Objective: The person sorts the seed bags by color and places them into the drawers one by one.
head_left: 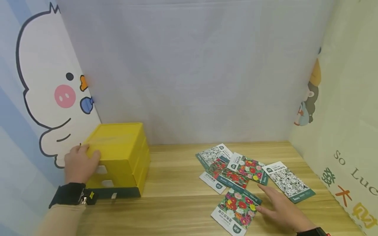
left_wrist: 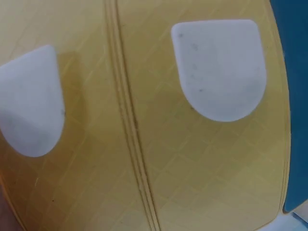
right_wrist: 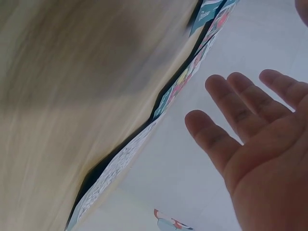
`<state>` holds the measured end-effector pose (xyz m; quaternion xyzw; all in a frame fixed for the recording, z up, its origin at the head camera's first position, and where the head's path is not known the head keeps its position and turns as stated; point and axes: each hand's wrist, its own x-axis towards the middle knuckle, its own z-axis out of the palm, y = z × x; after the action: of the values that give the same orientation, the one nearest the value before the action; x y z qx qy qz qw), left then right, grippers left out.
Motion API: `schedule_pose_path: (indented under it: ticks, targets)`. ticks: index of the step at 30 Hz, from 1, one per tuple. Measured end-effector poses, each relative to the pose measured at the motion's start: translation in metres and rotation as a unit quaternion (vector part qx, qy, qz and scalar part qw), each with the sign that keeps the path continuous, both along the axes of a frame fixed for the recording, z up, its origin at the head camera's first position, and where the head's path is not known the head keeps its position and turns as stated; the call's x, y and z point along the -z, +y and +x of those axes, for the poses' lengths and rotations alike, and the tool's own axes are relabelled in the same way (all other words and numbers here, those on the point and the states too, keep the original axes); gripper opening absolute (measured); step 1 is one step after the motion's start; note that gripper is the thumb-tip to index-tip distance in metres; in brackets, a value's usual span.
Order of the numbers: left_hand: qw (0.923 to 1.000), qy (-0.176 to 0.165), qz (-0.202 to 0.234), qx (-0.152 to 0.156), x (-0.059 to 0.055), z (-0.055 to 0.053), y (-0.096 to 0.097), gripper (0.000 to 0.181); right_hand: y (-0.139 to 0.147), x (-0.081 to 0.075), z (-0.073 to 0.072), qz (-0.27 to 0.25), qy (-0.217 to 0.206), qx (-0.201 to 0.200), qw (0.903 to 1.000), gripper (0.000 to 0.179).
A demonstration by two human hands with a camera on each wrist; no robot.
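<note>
On the left, a yellow two-tier drawer box stands against the back cloth. Its front carries two white pull tabs and a dark green base strip. My left hand rests on the box's top at the front left corner. Several flower seed packets lie loosely on the table, some overlapping. My right hand, fingers spread, hovers or rests at the right edge of the nearest multicoloured-flower packet; contact is unclear. A white-flower packet lies just beyond that hand.
Red-flower packets, another multicoloured packet and a second white-flower packet form a pile on the wooden table. Printed cloth walls flank both sides, with a grey cloth behind.
</note>
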<state>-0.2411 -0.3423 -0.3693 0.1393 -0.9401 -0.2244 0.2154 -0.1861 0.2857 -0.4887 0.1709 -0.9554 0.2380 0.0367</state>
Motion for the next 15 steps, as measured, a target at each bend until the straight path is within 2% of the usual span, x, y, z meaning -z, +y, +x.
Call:
schedule_pose_path:
  ticks: [15]
  targets:
    - [0.9992,0.025,-0.023,0.023,0.004,-0.014,0.029,0.056,-0.001,-0.004,0.001,-0.002,0.007,0.003,1.0,0.082]
